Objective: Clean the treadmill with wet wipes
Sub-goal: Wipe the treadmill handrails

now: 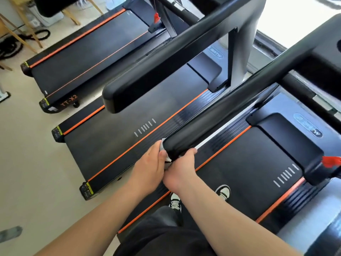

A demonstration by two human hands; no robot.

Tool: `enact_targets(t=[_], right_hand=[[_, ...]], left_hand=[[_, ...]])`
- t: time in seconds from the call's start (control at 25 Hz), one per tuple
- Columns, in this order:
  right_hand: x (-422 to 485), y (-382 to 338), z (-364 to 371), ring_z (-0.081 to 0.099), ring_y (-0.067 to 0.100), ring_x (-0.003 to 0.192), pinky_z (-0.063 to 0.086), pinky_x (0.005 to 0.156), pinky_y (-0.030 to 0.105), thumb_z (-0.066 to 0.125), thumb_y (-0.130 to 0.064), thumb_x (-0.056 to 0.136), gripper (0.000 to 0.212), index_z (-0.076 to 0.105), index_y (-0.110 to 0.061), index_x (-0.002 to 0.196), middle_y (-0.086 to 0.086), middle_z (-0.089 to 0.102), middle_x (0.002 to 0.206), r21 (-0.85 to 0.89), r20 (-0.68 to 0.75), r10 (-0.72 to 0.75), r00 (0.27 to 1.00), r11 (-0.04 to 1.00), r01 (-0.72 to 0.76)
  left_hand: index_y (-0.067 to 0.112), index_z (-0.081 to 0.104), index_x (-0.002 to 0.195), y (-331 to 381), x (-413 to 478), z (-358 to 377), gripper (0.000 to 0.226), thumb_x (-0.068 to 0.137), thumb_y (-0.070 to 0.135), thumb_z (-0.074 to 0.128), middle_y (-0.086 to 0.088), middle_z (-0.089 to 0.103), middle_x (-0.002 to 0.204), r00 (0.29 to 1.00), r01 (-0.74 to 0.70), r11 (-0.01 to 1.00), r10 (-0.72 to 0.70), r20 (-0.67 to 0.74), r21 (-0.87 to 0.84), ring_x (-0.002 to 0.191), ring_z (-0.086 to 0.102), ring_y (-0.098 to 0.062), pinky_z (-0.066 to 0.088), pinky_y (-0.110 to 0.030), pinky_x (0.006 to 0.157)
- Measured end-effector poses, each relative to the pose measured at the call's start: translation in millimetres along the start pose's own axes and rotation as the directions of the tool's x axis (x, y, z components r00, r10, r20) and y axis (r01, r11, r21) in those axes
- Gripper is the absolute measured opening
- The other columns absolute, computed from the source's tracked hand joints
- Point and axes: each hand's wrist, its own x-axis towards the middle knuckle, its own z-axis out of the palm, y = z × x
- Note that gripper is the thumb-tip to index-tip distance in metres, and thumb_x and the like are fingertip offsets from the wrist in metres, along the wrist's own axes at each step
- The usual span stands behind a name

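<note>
At the handrail (230,106) end, right hand (181,169) grips; left hand (149,168) seemingly holds wipe (163,145).

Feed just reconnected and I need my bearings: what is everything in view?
treadmills: three, black with orange stripes, side by side
near handrail: one, black, above nearest treadmill's left edge
far handrail: one, black, above middle treadmill
wet wipe: one, white, at near handrail's end
safety clips: two, red, far right and top centre
cable coil: one, black, floor upper left
wooden legs: several, tan, upper left
shoes: two, black-and-white, nearest belt
left hand: one, holds wet wipe against handrail end
right hand: one, grips near handrail's end
</note>
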Motion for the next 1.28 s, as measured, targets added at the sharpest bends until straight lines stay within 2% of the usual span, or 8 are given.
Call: enact_targets(t=[0.12, 0.28, 0.36, 0.52, 0.76, 1.0, 1.16, 1.28], right_hand=[[-6.0, -4.6, 5.7, 0.066, 0.031, 0.118, 0.044, 0.111, 0.041, 0.028, -0.088, 0.086, 0.091, 0.068, -0.018, 0.129, 0.01, 0.075, 0.119, 0.141, 0.014, 0.025, 1.0, 0.99, -0.027], [-23.3, -18.1, 12.6, 0.069, 0.038, 0.112, 0.046, 0.108, 0.049, 0.034, -0.083, 0.085, 0.087, 0.066, -0.016, 0.13, 0.015, 0.073, 0.12, 0.17, -0.015, -0.009, 1.0, 0.985, 0.012], [-34.4, -36.7, 17.4, 0.071, 0.034, 0.103, 0.05, 0.102, 0.043, 0.037, -0.075, 0.088, 0.075, 0.069, -0.017, 0.122, 0.01, 0.074, 0.115, 0.101, -0.08, -0.05, 0.996, 0.993, 0.058], [-49.8, -61.2, 32.0, 0.062, 0.023, 0.12, 0.046, 0.098, 0.033, 0.033, -0.07, 0.094, 0.058, 0.056, -0.024, 0.121, -0.001, 0.062, 0.136, 0.016, -0.132, -0.113, 0.985, 0.993, 0.116], [-23.8, -95.2, 47.9, 0.016, 0.026, 0.155, 0.017, 0.124, 0.052, 0.016, -0.086, 0.068, 0.112, 0.008, -0.026, 0.163, 0.002, 0.007, 0.171, -0.38, -0.327, -0.519, 0.79, 0.837, 0.393], [-12.8, -118.8, -0.1, 0.059, 0.013, 0.102, 0.044, 0.07, 0.032, 0.034, -0.076, 0.091, 0.068, 0.052, -0.031, 0.139, -0.005, 0.064, 0.124, -0.242, -0.183, -0.39, 0.902, 0.908, 0.343], [-4.9, -86.5, -10.1, 0.058, 0.015, 0.127, 0.043, 0.112, 0.037, 0.03, -0.092, 0.081, 0.089, 0.062, -0.03, 0.136, -0.004, 0.063, 0.138, -0.152, -0.092, -0.286, 0.954, 0.951, 0.271], [-1.4, -91.3, -15.0, 0.062, 0.02, 0.124, 0.044, 0.113, 0.039, 0.029, -0.085, 0.089, 0.079, 0.065, -0.028, 0.129, 0.001, 0.069, 0.131, -0.072, -0.105, -0.271, 0.957, 0.962, 0.265]], left_hand=[[0.025, 0.058, 0.095, 8.9, 16.4, 2.9, 0.03, 0.109, 0.029, 0.031, 0.012, 0.063, 0.091, 0.983, 0.168, 0.951, -0.18, -0.025, -0.261, 0.097, 0.058, -0.022, 0.042, -0.036, 0.084], [0.021, 0.06, 0.138, 14.0, 35.8, -4.5, 0.052, 0.109, 0.044, 0.023, 0.002, 0.057, 0.145, 0.903, 0.427, 0.791, -0.395, 0.168, -0.439, 0.138, 0.046, -0.021, 0.031, -0.035, 0.113], [0.024, 0.063, 0.127, 18.3, 23.8, 3.8, 0.045, 0.109, 0.039, 0.025, 0.004, 0.064, 0.131, 0.934, 0.347, 0.81, -0.346, 0.093, -0.473, 0.127, 0.053, -0.021, 0.038, -0.036, 0.105], [0.018, 0.048, 0.135, 26.4, 3.5, 16.9, 0.034, 0.108, 0.031, 0.032, 0.005, 0.057, 0.126, 0.986, 0.022, 0.974, -0.058, -0.154, -0.227, 0.117, 0.05, -0.013, 0.039, -0.03, 0.095], [0.019, 0.025, 0.15, 58.8, 77.2, 2.1, 0.052, 0.105, 0.044, 0.033, -0.005, 0.054, 0.136, 0.976, -0.184, 0.942, 0.141, 0.167, 0.281, 0.12, 0.058, -0.028, 0.05, -0.048, 0.091], [0.006, 0.019, 0.156, 61.1, 51.6, 7.5, 0.063, 0.105, 0.04, 0.03, -0.01, 0.049, 0.138, 0.968, -0.237, 0.826, 0.246, 0.052, 0.512, 0.118, 0.054, -0.029, 0.045, -0.039, 0.1], [0.01, 0.033, 0.145, 82.8, 90.8, 2.2, 0.054, 0.106, 0.047, 0.028, -0.012, 0.054, 0.132, 0.972, -0.184, 0.916, 0.115, 0.206, 0.358, 0.118, 0.056, -0.034, 0.046, -0.047, 0.094], [0.014, 0.044, 0.111, 109.6, 123.1, 2.6, 0.043, 0.106, 0.052, 0.024, -0.013, 0.061, 0.119, 0.962, -0.096, 0.973, 0.037, 0.27, 0.209, 0.11, 0.06, -0.037, 0.046, -0.046, 0.089]])
